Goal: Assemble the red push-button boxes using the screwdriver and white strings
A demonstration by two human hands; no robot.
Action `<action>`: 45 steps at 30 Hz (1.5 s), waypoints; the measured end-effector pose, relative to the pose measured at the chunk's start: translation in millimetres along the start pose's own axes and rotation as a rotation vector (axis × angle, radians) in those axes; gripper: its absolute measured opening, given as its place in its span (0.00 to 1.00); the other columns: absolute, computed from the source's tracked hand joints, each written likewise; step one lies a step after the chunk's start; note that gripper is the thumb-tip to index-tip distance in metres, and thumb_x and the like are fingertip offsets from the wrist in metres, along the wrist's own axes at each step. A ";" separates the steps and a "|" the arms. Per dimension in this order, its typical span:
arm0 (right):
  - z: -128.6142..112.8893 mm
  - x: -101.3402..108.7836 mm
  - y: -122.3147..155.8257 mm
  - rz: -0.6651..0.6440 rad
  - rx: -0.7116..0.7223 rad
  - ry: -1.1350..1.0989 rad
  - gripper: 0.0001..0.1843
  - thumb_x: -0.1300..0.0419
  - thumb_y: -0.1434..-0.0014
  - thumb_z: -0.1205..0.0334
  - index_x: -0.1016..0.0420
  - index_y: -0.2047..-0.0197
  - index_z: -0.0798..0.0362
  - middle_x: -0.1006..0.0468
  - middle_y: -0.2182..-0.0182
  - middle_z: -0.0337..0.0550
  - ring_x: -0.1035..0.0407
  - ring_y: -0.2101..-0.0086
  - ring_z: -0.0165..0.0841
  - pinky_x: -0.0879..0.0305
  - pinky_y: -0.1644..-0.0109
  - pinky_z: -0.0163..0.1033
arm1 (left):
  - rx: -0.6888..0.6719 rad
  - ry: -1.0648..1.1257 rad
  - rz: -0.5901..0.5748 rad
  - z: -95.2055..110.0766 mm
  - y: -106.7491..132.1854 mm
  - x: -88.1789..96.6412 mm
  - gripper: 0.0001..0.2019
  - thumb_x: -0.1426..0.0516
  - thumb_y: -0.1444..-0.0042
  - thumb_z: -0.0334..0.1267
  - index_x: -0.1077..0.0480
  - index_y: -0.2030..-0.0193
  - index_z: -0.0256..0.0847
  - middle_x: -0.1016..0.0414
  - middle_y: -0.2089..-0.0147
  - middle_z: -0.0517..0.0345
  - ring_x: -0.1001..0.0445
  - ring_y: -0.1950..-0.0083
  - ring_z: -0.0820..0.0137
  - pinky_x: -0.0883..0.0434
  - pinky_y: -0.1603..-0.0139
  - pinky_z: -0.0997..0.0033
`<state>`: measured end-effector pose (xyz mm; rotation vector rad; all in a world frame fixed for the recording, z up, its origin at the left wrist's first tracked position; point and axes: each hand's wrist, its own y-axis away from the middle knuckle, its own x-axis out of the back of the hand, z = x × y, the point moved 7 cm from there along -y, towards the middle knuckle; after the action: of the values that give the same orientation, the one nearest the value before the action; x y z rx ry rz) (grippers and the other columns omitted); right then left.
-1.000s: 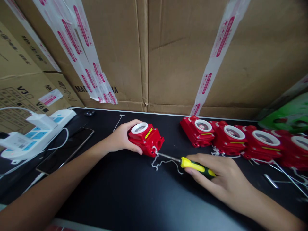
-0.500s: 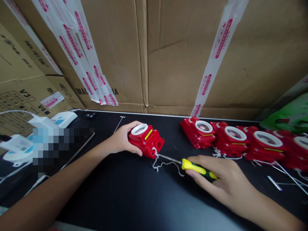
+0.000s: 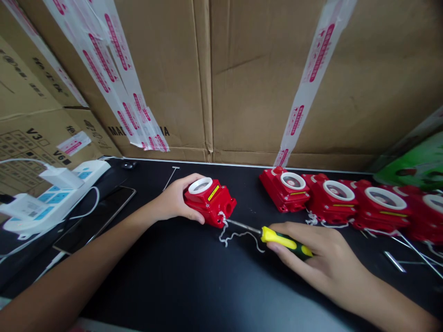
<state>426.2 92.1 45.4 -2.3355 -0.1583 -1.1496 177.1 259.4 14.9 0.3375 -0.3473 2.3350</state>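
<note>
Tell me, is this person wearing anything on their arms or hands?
Both the left hand and the right hand are bare: no gloves, rings or watch show. Both forearms are uncovered to the picture's edge, with no sleeve in view.

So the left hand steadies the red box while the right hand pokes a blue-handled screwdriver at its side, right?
No: the head view shows a yellow handle on the screwdriver, not blue. The rest stands: left hand on the red box, right hand on the screwdriver.
</note>
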 end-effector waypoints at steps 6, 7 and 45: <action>0.6 -1.0 0.4 -0.008 -0.011 0.001 0.07 0.37 0.29 0.60 0.19 0.50 0.49 0.12 0.60 0.41 0.18 0.67 0.32 0.23 0.61 0.33 | -0.010 -0.035 0.010 2.9 0.1 0.0 0.45 0.18 0.68 0.44 0.28 0.41 0.43 0.19 0.43 0.48 0.21 0.39 0.48 0.28 0.35 0.46; 0.7 -1.4 0.3 -0.014 -0.017 0.000 0.07 0.37 0.29 0.60 0.19 0.50 0.49 0.12 0.60 0.41 0.18 0.67 0.32 0.23 0.61 0.33 | -0.013 -0.042 0.013 3.4 0.1 0.2 0.45 0.18 0.68 0.44 0.28 0.41 0.44 0.19 0.43 0.48 0.21 0.39 0.48 0.28 0.35 0.46; 43.2 -4.2 -6.6 -0.193 -0.445 -0.252 0.21 0.43 0.27 0.43 0.20 0.59 0.49 0.19 0.67 0.39 0.26 0.67 0.33 0.31 0.62 0.37 | -0.533 -0.649 0.245 69.8 17.8 -11.2 0.35 0.23 0.51 0.48 0.31 0.41 0.46 0.22 0.45 0.48 0.22 0.46 0.54 0.25 0.45 0.52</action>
<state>451.7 120.1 23.3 -2.9131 -0.2425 -1.0572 181.9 216.0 73.3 0.8132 -1.3540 2.1925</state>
